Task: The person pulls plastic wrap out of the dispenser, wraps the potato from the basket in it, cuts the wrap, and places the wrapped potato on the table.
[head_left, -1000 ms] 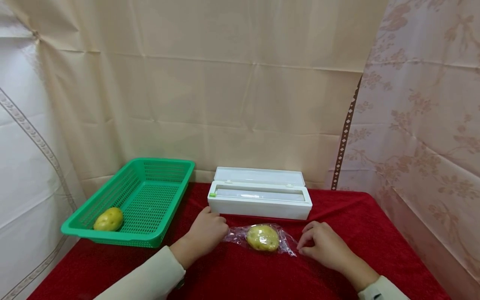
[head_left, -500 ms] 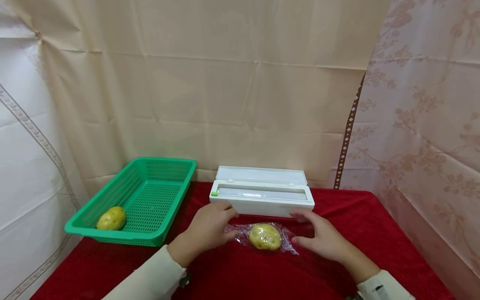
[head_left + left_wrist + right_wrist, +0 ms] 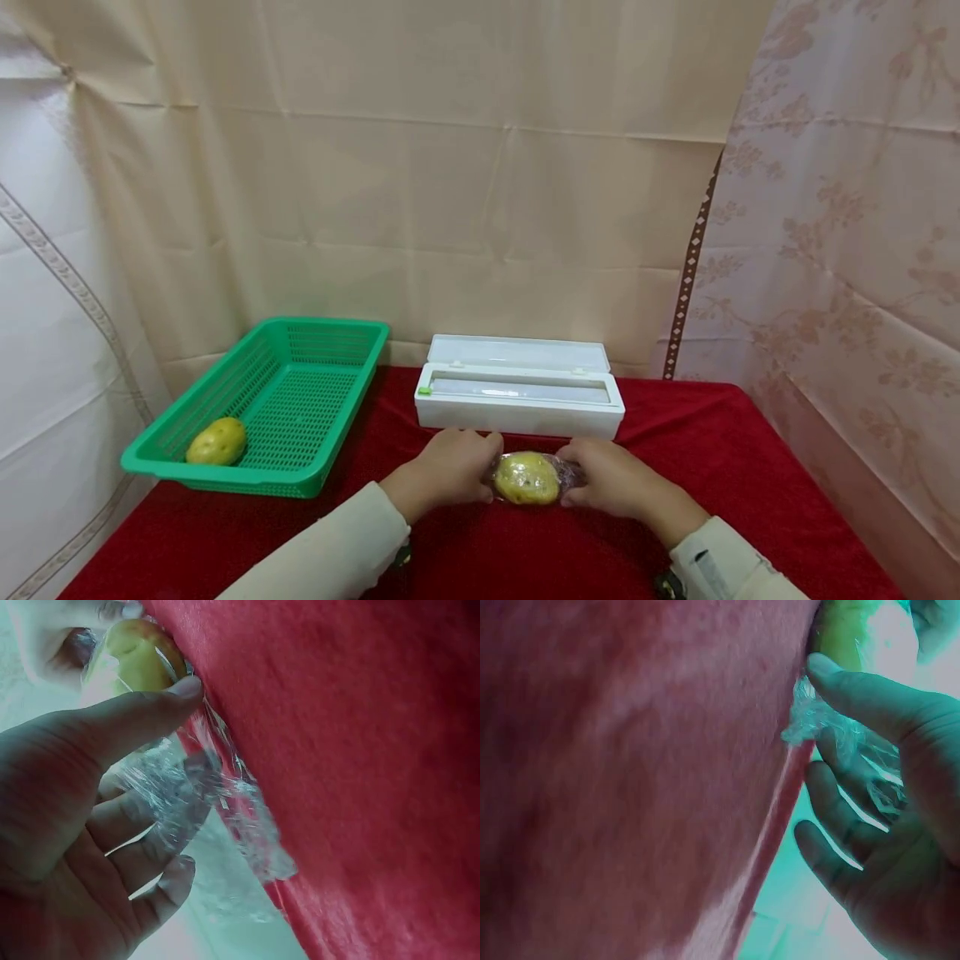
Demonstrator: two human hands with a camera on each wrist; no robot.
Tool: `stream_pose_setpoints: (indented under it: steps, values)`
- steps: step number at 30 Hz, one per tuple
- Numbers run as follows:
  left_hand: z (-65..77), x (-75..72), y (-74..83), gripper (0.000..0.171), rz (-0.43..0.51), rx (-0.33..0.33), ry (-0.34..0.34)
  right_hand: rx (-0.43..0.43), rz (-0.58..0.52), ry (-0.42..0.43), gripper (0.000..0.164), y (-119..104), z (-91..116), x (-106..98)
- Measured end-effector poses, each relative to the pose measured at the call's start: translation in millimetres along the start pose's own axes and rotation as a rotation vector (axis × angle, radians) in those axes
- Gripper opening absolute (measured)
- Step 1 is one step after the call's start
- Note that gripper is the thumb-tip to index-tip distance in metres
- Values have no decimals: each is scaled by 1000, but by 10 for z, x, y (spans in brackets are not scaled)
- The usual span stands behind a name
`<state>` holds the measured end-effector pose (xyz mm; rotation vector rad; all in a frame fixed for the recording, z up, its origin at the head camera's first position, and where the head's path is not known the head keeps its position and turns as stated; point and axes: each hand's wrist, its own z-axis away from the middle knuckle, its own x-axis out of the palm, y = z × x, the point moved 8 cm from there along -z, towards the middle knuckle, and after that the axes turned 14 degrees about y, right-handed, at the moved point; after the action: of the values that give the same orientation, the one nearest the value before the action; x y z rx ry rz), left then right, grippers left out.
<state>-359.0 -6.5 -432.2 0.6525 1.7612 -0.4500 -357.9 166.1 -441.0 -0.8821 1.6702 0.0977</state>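
A potato [image 3: 527, 478] wrapped in clear cling film lies on the red cloth between my two hands. My left hand [image 3: 455, 468] grips the gathered cling film [image 3: 172, 787] at the potato's left end, thumb on one side and fingers on the other. At the opposite end, my right hand [image 3: 617, 479] pinches the crumpled film [image 3: 829, 724] between thumb and fingers. A loose tail of film hangs out past the left hand's fingers in the left wrist view. Behind the hands stands a white cling film dispenser [image 3: 517, 417], its lid raised.
A green plastic basket [image 3: 360, 400] stands at the left of the table, with a second, bare-looking potato [image 3: 217, 442] in its near left corner. The dispenser has a small green slider [image 3: 424, 391]. Beige curtain [image 3: 450, 183] hangs behind the table.
Both hands have moved inward from beside the wrapped potato and now grip the film at its two ends. The film's spread-out ends are now bunched. The basket and dispenser stay put.
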Motion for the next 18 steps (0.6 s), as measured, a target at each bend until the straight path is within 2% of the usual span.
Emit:
stream_pose_setpoints:
  steps: [3,6,14,18]
  values:
    - [8,20,-41,42,74,-11,-34,-30,-28,-50,21,2,23,-8]
    - [18,23,-59,40,148,-19,-62,-52,-44,-74,11,-11,58,-16]
    - [100,-14,-2,40,251,-4,-128,-93,-39,-100,12,-148,194,-46]
    - [131,-21,15,42,226,6,-139,-105,-30,-101,10,-212,224,-27]
